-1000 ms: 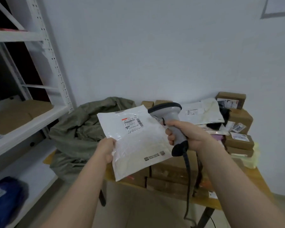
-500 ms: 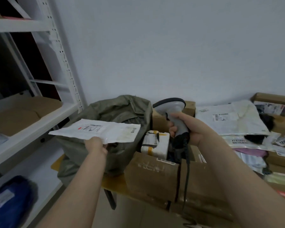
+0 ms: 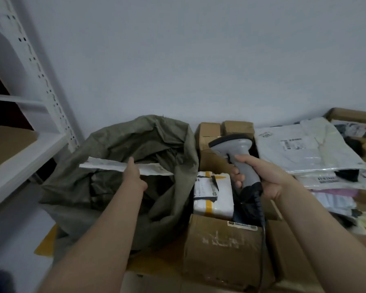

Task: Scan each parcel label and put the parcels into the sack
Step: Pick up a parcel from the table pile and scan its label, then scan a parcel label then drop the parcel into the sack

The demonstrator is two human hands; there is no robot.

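Your left hand pinches the white flat parcel at its near edge, thumb on top, the other fingers hidden beneath. The parcel lies almost level and shows edge-on. Its long axis runs left to right across the open mouth of the olive sack, with the right end dipping slightly. The sack stands on the surface, just left of the brown boxes. Your right hand is wrapped round the grip of the grey scanner, held upright with its head turned left, above a white taped parcel.
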